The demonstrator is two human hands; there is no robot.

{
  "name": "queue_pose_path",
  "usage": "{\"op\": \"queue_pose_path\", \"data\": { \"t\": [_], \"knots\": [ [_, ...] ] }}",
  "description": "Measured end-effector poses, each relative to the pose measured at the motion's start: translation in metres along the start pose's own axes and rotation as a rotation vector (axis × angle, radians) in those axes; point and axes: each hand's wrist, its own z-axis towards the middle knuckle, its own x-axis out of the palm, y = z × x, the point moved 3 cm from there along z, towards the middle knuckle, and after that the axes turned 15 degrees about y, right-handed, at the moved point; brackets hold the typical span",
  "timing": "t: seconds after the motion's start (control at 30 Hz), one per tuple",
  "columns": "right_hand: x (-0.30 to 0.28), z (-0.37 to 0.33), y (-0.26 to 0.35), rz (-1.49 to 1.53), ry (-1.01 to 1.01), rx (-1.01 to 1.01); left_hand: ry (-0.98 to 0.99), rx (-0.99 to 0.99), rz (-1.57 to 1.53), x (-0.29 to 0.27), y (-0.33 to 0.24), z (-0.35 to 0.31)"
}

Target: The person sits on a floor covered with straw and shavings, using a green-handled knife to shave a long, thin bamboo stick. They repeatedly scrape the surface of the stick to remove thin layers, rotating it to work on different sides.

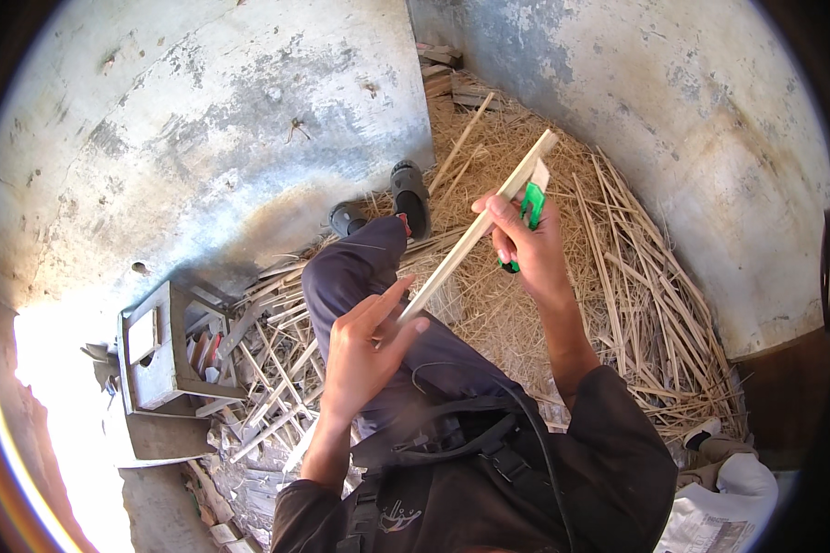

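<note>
A long pale wooden strip (478, 230) slants up and to the right across my lap, held between both hands. My left hand (364, 346) has the strip's lower end between thumb and fingers. Higher up, my right hand (535, 244) is closed around a green utility knife (532, 205), its thumb and forefinger on the strip too. The knife's blade (540, 173) lies close beside the strip near its upper end; whether it touches the wood I cannot tell. My palm hides part of the knife's handle.
Many thin strips (659, 304) lie heaped along the right wall, and shavings (498, 323) cover the floor. An overturned wooden stool (166, 355) is at left. One dark shoe (410, 198) is near the wall's edge. White cloth or a bag (724, 507) sits lower right.
</note>
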Motion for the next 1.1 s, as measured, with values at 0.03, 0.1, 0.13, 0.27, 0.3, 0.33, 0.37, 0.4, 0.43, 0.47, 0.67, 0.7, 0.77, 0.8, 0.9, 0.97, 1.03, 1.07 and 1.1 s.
{"op": "queue_pose_path", "data": {
  "t": [0.03, 0.1, 0.13, 0.27, 0.3, 0.33, 0.37, 0.4, 0.43, 0.47, 0.67, 0.7, 0.77, 0.8, 0.9, 0.97, 1.03, 1.07, 1.1],
  "knots": [
    [-0.002, 0.000, 0.000, 0.009, -0.027, -0.018, 0.015, 0.024, 0.010, -0.003, 0.000, -0.002],
    [-0.010, 0.001, 0.002, 0.009, -0.067, -0.042, 0.038, 0.034, 0.072, -0.010, 0.009, -0.009],
    [-0.015, 0.001, 0.004, -0.002, -0.078, -0.049, 0.049, 0.041, 0.101, -0.015, 0.015, -0.013],
    [-0.036, 0.000, 0.003, 0.043, -0.157, -0.117, 0.220, 0.003, 0.095, -0.039, 0.048, -0.029],
    [-0.044, -0.003, 0.000, 0.036, -0.184, -0.097, 0.287, -0.006, 0.008, -0.040, 0.057, -0.032],
    [-0.048, -0.002, -0.002, 0.069, -0.210, -0.138, 0.351, -0.017, -0.082, -0.041, 0.063, -0.034],
    [-0.052, -0.001, -0.003, 0.101, -0.235, -0.178, 0.415, -0.027, -0.171, -0.040, 0.067, -0.037],
    [-0.057, -0.002, -0.001, 0.106, -0.235, -0.186, 0.443, 0.000, -0.126, -0.039, 0.068, -0.039],
    [-0.058, -0.002, -0.001, 0.168, -0.316, -0.193, 0.524, -0.049, -0.173, -0.039, 0.075, -0.041],
    [-0.062, -0.003, 0.001, 0.183, -0.289, -0.195, 0.604, -0.097, -0.219, -0.040, 0.085, -0.044],
    [-0.060, 0.000, 0.014, 0.117, -0.267, -0.198, 0.588, -0.028, -0.244, -0.042, 0.081, -0.049],
    [-0.057, 0.001, 0.017, 0.081, -0.279, -0.195, 0.566, 0.015, -0.188, -0.042, 0.081, -0.050],
    [-0.049, 0.004, 0.024, -0.014, -0.310, -0.182, 0.479, 0.002, -0.088, -0.045, 0.075, -0.050],
    [-0.044, 0.005, 0.026, -0.075, -0.333, -0.172, 0.418, -0.051, -0.045, -0.045, 0.071, -0.051],
    [-0.036, -0.002, 0.015, -0.002, -0.299, -0.184, 0.185, -0.079, 0.061, -0.037, 0.055, -0.050],
    [-0.022, -0.007, 0.003, -0.052, -0.150, -0.208, 0.110, -0.099, 0.069, -0.035, 0.041, -0.047],
    [-0.008, -0.013, -0.013, -0.080, 0.066, -0.276, 0.129, -0.158, 0.014, -0.037, 0.026, -0.038],
    [0.003, -0.019, -0.019, -0.198, 0.095, -0.280, 0.104, -0.160, 0.020, -0.034, 0.022, -0.035],
    [0.015, -0.023, -0.023, -0.316, 0.123, -0.283, 0.078, -0.162, 0.027, -0.031, 0.019, -0.032]
  ]
}}
